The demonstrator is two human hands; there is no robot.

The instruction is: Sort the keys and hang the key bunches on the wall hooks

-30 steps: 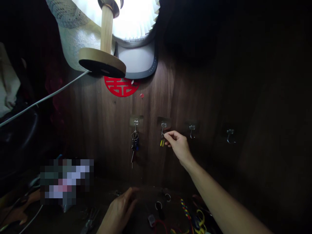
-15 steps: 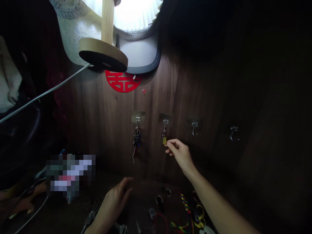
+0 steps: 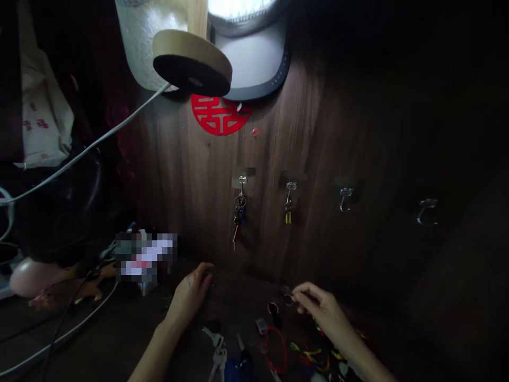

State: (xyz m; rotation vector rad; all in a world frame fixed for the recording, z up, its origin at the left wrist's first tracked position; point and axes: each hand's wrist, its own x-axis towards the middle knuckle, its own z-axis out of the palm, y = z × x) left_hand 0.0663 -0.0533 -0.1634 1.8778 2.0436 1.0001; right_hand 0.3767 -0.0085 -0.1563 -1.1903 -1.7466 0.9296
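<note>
My right hand (image 3: 324, 307) is low over the dark surface with thumb and fingertips pinched at the edge of a metal key ring (image 3: 287, 300). What hangs from that ring is too dark to make out. My left hand (image 3: 189, 294) hovers near the foot of the wood-grain panel, fingers loosely bent and apart, with nothing visible in it. A small yellow keychain piece (image 3: 288, 217) hangs on the second hook (image 3: 291, 185). From the first hook (image 3: 243, 180) hangs a bunch of keys (image 3: 239, 215).
Two bare hooks (image 3: 345, 199) follow to the right. Loose keys (image 3: 217, 345), another ring (image 3: 273, 308), a red cord loop (image 3: 285, 350) and braided cords (image 3: 310, 353) lie in front. A lamp base (image 3: 193, 63) with a white cable (image 3: 107, 132) juts in above, beside caps (image 3: 254, 63).
My right hand has let go of the yellow piece on the second hook and come down to the ring on the surface. The view has shifted, moving the scene right and up.
</note>
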